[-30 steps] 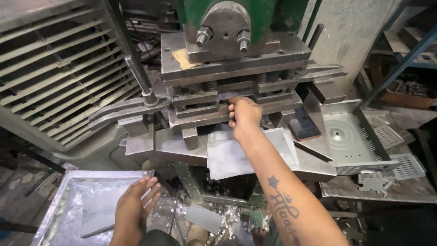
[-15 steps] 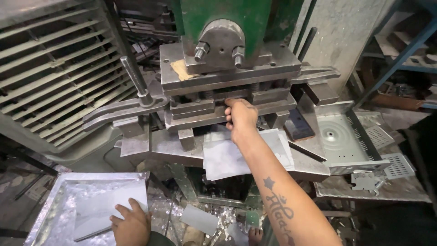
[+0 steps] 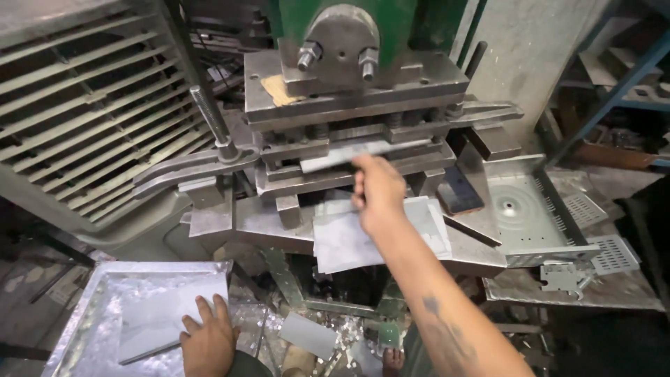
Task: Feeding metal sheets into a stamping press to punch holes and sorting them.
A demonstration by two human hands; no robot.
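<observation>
My right hand [image 3: 378,194] is raised in front of the press die [image 3: 349,150] and grips a narrow, flat metal piece [image 3: 333,160] that sticks out to its left, motion-blurred. Just below it, a stack of grey metal sheets [image 3: 342,241] lies on the press bed [image 3: 244,223]. My left hand [image 3: 207,341] rests flat, fingers spread, on a sheet [image 3: 157,314] inside a shiny metal tray [image 3: 84,314] at the lower left. A thin rod or strip [image 3: 146,352] lies on that sheet, right beside the hand.
The press's green body [image 3: 391,21] with two large bolts rises above the die. A louvered metal panel [image 3: 84,126] fills the left. A perforated pressed tray [image 3: 520,209] and a dark flat slab [image 3: 457,190] sit on the right. Metal scraps [image 3: 328,342] and a foot [image 3: 393,359] are on the floor.
My right hand has come back out of the die gap and now holds a narrow metal piece. My left hand has slid down the sheet toward me.
</observation>
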